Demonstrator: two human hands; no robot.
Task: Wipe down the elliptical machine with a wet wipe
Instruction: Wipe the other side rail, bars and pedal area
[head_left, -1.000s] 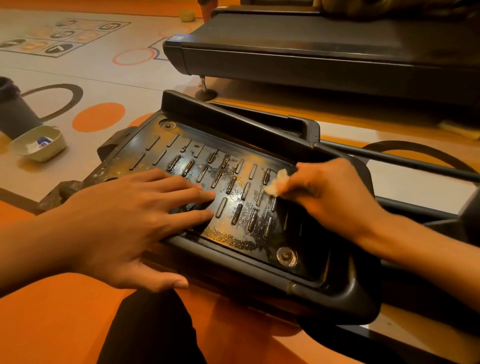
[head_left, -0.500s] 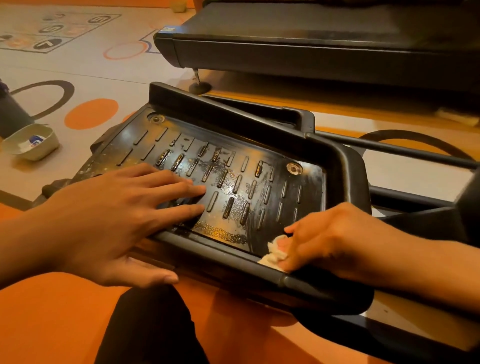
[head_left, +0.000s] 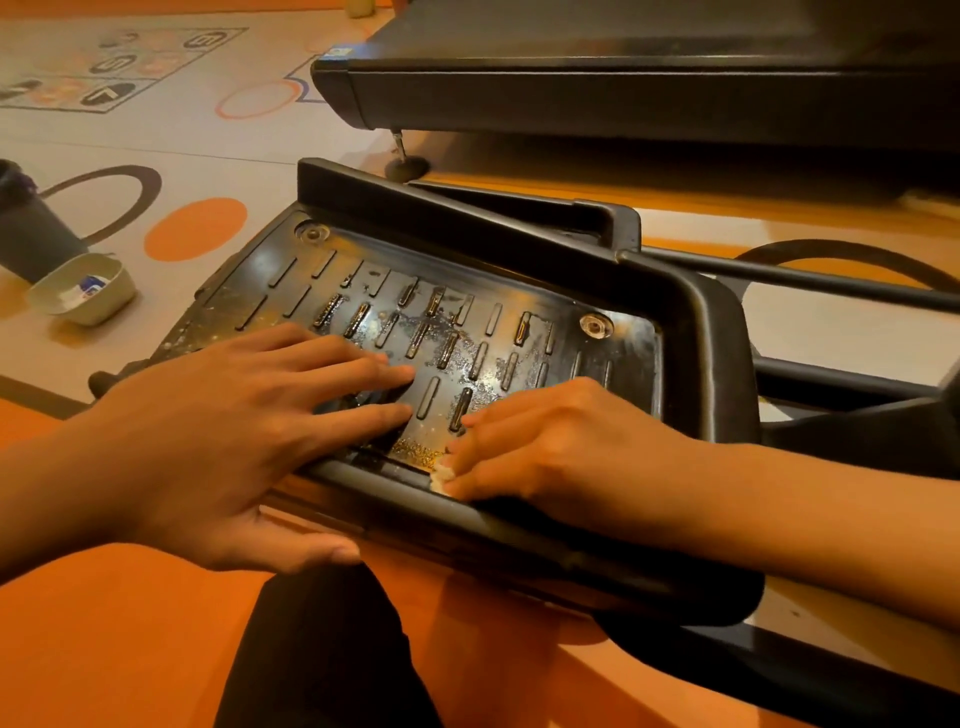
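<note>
Where the right grip (head_left: 571, 447) bears down, the wipe (head_left: 441, 475) (crumpled) lies beneath.

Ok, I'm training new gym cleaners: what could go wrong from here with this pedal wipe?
The small crumpled white wipe is nearly buried under the right hand, so bare skin may rub the gritty black ribbed plastic pedal directly. Speckled residue around the ribs could just smear. The left hand lies flat on that grime.
</note>
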